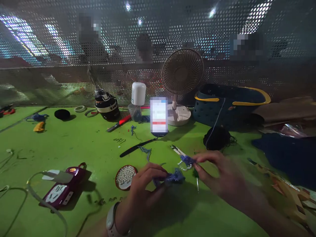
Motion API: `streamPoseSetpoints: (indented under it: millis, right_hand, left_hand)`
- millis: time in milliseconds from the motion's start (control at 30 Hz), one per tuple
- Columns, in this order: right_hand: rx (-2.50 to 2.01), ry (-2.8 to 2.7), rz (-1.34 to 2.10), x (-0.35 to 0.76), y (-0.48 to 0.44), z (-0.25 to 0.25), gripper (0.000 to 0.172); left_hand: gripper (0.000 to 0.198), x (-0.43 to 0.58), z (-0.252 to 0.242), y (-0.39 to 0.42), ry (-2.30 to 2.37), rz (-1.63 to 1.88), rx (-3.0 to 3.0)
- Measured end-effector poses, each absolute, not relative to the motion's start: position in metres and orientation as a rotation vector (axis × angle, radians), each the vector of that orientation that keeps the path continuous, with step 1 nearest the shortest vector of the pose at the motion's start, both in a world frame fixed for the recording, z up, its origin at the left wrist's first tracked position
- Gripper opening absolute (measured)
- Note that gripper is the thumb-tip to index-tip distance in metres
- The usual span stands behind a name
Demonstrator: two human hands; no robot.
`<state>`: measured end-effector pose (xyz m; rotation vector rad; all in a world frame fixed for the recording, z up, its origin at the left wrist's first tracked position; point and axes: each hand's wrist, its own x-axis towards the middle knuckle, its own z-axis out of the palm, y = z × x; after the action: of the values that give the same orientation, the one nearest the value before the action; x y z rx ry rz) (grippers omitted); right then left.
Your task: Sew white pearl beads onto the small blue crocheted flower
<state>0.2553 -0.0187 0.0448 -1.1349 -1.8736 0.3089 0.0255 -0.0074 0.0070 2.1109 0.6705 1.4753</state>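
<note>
My left hand (150,184) pinches a blue-purple crocheted yarn piece (175,177) between thumb and fingers. In my right hand (214,169) is a second purple yarn piece (187,160) with a loop of small white beads (182,165) hanging from it. Below the right fingers a thin metal crochet hook (197,186) points down, its upper part partly hidden by the hand. Just beyond the yarn lie small thread snips (177,150). A round red-rimmed dish of white beads (125,177) sits left of my left hand.
Behind stand a desk fan (182,74), a phone (158,115), a white bottle (138,93), a black jug (107,107) and a dark blue basket (212,110). A black yarn ball (216,137) rests at right. A maroon power strip (64,187) with cables lies left.
</note>
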Motion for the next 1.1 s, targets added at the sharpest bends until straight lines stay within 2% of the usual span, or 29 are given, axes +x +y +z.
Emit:
streamPoseSetpoints:
  millis: [133,267,367,767,1100]
  right_hand:
    - [-0.975,-2.089,0.066,0.264,-0.027,0.045,0.024]
    - [-0.906,-2.412,0.054,0.259,-0.029,0.044,0.018]
    - [-0.830,-2.447,0.062,0.253,-0.027,0.046,0.023]
    - [-0.794,-2.355,0.468,0.254,-0.024,0.034,0.024]
    - [-0.756,-2.121,0.532,0.250,-0.023,0.034,0.019]
  left_hand:
    - [0.019,0.023,0.005,-0.010,0.702,1.389,2.066]
    - [0.025,0.021,0.002,-0.012,0.667,1.302,2.086]
    - [0.025,0.021,-0.001,-0.012,0.644,1.278,2.116]
    - [0.016,0.025,0.001,-0.009,0.618,1.431,2.176]
    - [0.019,0.019,-0.002,-0.012,0.631,1.473,2.313]
